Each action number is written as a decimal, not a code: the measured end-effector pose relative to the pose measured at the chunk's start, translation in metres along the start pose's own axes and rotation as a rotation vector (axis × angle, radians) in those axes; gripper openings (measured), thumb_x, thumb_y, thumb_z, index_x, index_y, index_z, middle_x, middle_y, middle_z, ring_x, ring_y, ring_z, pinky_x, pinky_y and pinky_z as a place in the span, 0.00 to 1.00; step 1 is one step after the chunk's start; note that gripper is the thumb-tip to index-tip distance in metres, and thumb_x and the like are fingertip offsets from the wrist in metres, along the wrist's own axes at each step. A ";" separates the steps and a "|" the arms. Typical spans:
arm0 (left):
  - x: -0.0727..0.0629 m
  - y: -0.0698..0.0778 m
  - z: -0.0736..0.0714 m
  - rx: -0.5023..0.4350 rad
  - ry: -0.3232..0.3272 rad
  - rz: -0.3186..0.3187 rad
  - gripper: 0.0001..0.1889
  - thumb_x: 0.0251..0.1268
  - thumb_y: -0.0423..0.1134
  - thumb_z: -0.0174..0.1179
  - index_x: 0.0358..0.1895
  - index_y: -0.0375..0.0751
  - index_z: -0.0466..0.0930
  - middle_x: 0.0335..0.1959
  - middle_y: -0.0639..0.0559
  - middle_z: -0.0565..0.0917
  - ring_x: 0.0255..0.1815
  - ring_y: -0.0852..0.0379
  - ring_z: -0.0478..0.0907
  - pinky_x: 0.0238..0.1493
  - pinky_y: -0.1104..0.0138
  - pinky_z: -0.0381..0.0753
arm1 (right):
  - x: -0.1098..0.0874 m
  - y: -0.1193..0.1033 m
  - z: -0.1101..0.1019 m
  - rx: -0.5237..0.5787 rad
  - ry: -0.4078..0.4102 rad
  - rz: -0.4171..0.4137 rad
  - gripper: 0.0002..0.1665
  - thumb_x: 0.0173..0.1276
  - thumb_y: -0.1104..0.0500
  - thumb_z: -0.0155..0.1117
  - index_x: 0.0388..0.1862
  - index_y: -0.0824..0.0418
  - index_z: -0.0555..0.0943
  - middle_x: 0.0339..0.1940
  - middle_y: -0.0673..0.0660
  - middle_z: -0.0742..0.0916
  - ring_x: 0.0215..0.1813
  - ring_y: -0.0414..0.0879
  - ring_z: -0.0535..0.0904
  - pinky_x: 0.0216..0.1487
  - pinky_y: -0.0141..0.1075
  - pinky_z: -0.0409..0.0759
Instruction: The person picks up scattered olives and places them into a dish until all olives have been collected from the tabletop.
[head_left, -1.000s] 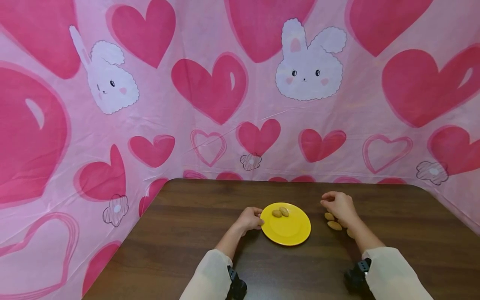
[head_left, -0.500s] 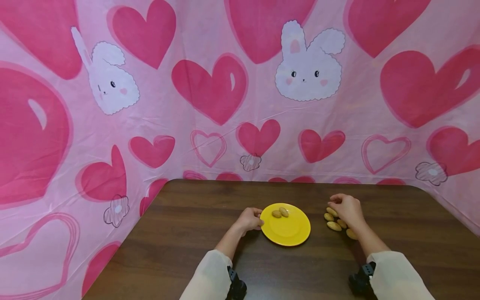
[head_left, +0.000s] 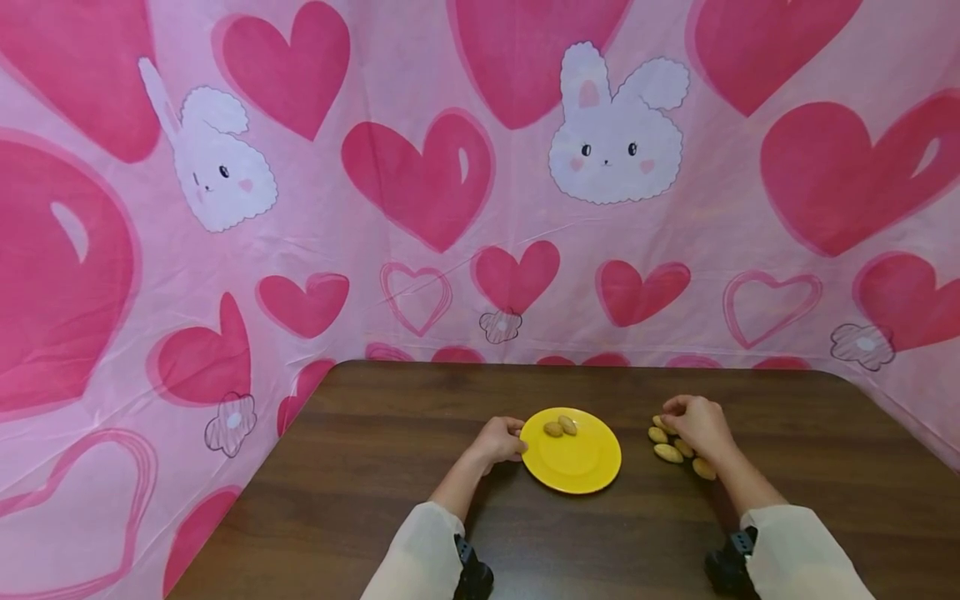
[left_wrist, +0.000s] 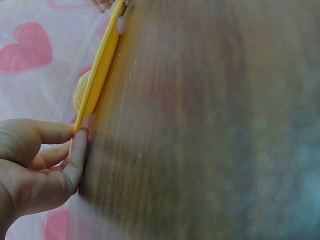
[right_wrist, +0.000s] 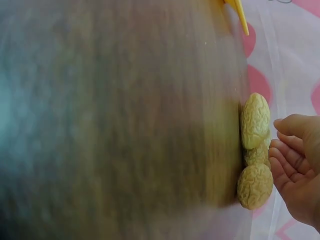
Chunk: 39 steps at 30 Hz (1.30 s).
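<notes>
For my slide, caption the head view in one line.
Left hand grips a yellow plate bearing two oval pieces; right hand is at a cluster of more on the dark table.

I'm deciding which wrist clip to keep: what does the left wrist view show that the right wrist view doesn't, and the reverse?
Left wrist only: the left hand pinching the yellow plate at its rim, and a brown piece on it.

Right wrist only: the wrinkled cluster on the table, with the right hand close up beside it.

Both: the plate (just an edge in the right view), the table and the heart-print backdrop. Fingers at the left view's top may be the right hand's.
</notes>
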<state>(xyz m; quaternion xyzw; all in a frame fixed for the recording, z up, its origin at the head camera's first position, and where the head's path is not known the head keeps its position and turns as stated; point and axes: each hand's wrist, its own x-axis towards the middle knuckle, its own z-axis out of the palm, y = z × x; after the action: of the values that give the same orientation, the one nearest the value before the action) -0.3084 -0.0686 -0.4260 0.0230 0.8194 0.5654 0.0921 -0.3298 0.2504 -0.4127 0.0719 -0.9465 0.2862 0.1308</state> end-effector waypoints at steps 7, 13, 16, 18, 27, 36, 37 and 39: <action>0.000 -0.001 0.001 0.003 0.001 0.007 0.18 0.54 0.20 0.58 0.50 0.23 0.75 0.34 0.45 0.77 0.33 0.53 0.78 0.35 0.62 0.83 | -0.002 0.002 -0.004 -0.027 -0.082 0.025 0.11 0.55 0.61 0.66 0.33 0.68 0.82 0.27 0.57 0.84 0.34 0.54 0.77 0.38 0.49 0.74; 0.001 -0.001 0.001 -0.002 0.003 0.008 0.18 0.54 0.19 0.58 0.51 0.23 0.74 0.33 0.45 0.76 0.33 0.53 0.78 0.35 0.62 0.83 | -0.003 0.002 -0.004 -0.033 -0.101 0.012 0.10 0.53 0.61 0.66 0.31 0.68 0.82 0.25 0.55 0.84 0.32 0.52 0.76 0.37 0.48 0.74; 0.001 -0.002 0.001 -0.002 0.003 0.005 0.18 0.54 0.20 0.57 0.51 0.23 0.75 0.33 0.45 0.76 0.33 0.53 0.78 0.35 0.62 0.83 | -0.003 0.003 -0.004 -0.030 -0.101 0.014 0.10 0.53 0.61 0.65 0.31 0.68 0.82 0.25 0.55 0.83 0.32 0.52 0.76 0.36 0.47 0.73; 0.001 -0.002 0.001 -0.002 0.003 0.004 0.18 0.54 0.20 0.57 0.51 0.23 0.75 0.33 0.46 0.76 0.33 0.53 0.78 0.35 0.62 0.83 | -0.003 0.003 -0.003 -0.024 -0.099 0.024 0.10 0.53 0.61 0.65 0.31 0.68 0.82 0.25 0.55 0.84 0.32 0.52 0.76 0.37 0.48 0.74; 0.000 -0.003 0.001 -0.001 0.004 0.021 0.17 0.54 0.20 0.58 0.50 0.23 0.75 0.33 0.45 0.77 0.33 0.53 0.78 0.34 0.62 0.83 | -0.003 0.004 -0.002 -0.021 -0.094 0.048 0.13 0.53 0.60 0.65 0.32 0.70 0.83 0.29 0.61 0.85 0.36 0.58 0.76 0.41 0.51 0.74; 0.000 -0.003 0.001 0.009 0.003 0.010 0.18 0.55 0.20 0.58 0.52 0.23 0.74 0.33 0.45 0.77 0.33 0.53 0.78 0.35 0.62 0.83 | -0.001 0.006 0.000 -0.037 -0.087 0.048 0.13 0.55 0.58 0.64 0.33 0.69 0.84 0.32 0.62 0.85 0.40 0.62 0.76 0.44 0.54 0.73; 0.000 -0.003 0.001 0.012 0.005 0.010 0.18 0.55 0.20 0.58 0.52 0.23 0.74 0.33 0.45 0.77 0.33 0.53 0.78 0.35 0.62 0.83 | -0.001 0.005 0.000 -0.036 -0.084 0.046 0.13 0.56 0.58 0.64 0.33 0.69 0.84 0.32 0.62 0.85 0.40 0.63 0.76 0.44 0.54 0.73; 0.001 -0.003 0.001 0.013 0.007 0.008 0.18 0.55 0.20 0.58 0.52 0.23 0.74 0.33 0.45 0.77 0.33 0.53 0.78 0.35 0.62 0.83 | -0.002 0.005 0.000 -0.032 -0.076 0.042 0.13 0.56 0.59 0.64 0.33 0.69 0.84 0.31 0.62 0.85 0.40 0.63 0.76 0.45 0.54 0.72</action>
<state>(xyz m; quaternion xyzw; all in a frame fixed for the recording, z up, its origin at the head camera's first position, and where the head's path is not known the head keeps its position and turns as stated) -0.3086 -0.0687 -0.4290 0.0248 0.8233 0.5604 0.0868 -0.3294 0.2544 -0.4161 0.0606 -0.9565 0.2709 0.0899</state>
